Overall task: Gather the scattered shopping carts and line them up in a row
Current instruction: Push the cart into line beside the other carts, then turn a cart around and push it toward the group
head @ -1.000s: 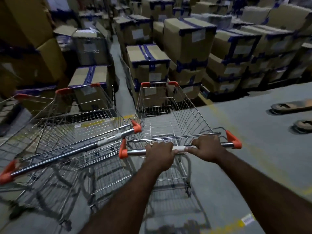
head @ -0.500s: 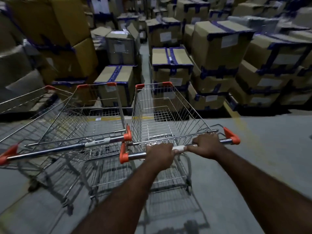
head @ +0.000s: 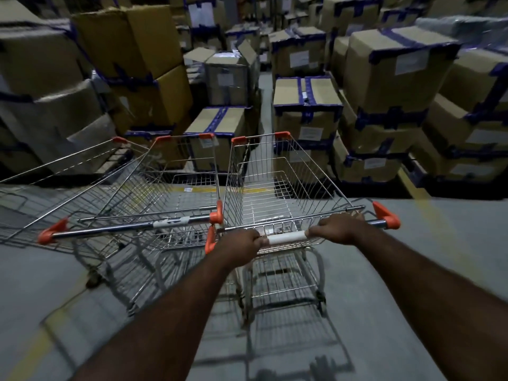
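Note:
A wire shopping cart [head: 277,185] with orange corner caps stands straight ahead of me. My left hand [head: 238,246] and my right hand [head: 339,228] both grip its chrome handle bar [head: 286,238], one on each side of the white centre label. A second cart [head: 154,193] stands close on its left, side by side, their orange handle ends almost touching. The edge of a third cart [head: 55,171] shows further left, partly cut off by the frame.
Stacks of cardboard boxes [head: 395,78] taped in blue fill the space beyond the carts, on pallets at left and right. A narrow aisle [head: 264,86] runs between them. Grey concrete floor [head: 439,243] with yellow lines lies to my right.
The cart I hold has swung and rolled in beside the second cart, now nearly parallel with it. The view has turned left toward the boxes. Both hands kept their grip.

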Demonstrator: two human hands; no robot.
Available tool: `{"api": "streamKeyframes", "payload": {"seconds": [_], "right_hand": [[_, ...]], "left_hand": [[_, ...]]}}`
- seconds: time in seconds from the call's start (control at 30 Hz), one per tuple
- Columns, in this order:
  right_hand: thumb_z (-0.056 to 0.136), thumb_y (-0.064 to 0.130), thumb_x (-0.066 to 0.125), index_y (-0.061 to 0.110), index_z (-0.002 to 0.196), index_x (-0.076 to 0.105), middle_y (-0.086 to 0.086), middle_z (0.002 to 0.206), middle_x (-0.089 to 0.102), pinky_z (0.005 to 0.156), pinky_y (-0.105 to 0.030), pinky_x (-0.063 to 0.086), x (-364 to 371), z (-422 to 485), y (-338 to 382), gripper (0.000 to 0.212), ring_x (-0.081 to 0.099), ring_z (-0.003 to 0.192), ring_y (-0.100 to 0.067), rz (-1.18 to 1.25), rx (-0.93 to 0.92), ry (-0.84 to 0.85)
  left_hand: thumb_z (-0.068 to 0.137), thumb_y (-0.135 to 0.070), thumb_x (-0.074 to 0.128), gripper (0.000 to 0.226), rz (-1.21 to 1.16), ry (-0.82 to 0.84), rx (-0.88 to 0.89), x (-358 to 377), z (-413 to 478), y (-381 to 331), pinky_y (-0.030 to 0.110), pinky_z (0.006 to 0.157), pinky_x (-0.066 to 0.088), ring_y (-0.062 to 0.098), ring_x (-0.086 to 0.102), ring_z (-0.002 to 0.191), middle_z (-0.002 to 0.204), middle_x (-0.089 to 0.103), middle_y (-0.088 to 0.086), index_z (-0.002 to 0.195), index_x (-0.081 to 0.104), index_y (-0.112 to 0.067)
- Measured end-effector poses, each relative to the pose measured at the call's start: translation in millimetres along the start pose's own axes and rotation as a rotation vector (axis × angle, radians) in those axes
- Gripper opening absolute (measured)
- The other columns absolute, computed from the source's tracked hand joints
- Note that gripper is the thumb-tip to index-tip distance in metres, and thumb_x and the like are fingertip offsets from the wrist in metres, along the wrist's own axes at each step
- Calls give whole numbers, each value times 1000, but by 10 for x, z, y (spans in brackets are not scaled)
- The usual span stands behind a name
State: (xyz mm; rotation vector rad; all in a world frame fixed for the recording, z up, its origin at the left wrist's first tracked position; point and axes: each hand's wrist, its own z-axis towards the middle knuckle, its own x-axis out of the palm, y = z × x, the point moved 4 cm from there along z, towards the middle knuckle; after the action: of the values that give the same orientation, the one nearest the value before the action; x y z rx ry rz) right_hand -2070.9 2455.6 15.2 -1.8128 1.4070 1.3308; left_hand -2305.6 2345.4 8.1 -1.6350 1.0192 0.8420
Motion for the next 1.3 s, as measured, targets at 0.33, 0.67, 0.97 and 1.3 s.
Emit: {"api": "streamKeyframes", "payload": {"seconds": [0.33,0.67,0.97,1.3], "right_hand": [[97,69,37,24,143,51,-5,153,48,120,-59,16,-91,-246,1076,66,42,141,-24,5,-219,-283],[99,64,37,28,143,53,-5,149,53,116,-55,20,42,-1077,2771,58,39,143,-25,-118,-478,-332],[100,64,37,24,143,50,-3,152,47,118,-53,21,835,-2576,5305,60,37,143,-22,-261,-923,-262],[101,64,34,21,151,42,-3,162,33,119,-52,17,2190,-5585,7892,66,25,150,-19,-311,-1605,-142]], "left_hand": [[99,-45,53,33,45,-217,-10,-476,-425,227,36,82,51,21,61,93,104,66,6,104,69,-16],[98,-45,50,39,161,-393,-44,-770,-1657,932,39,96,45,26,48,127,138,54,5,127,60,-20],[98,-45,49,44,199,-491,-477,-834,-4550,2413,46,99,44,29,43,127,136,48,9,131,54,-16],[101,-49,45,50,207,-601,-1190,-527,-8794,3108,46,97,45,28,40,130,140,47,7,138,49,-17]]}}
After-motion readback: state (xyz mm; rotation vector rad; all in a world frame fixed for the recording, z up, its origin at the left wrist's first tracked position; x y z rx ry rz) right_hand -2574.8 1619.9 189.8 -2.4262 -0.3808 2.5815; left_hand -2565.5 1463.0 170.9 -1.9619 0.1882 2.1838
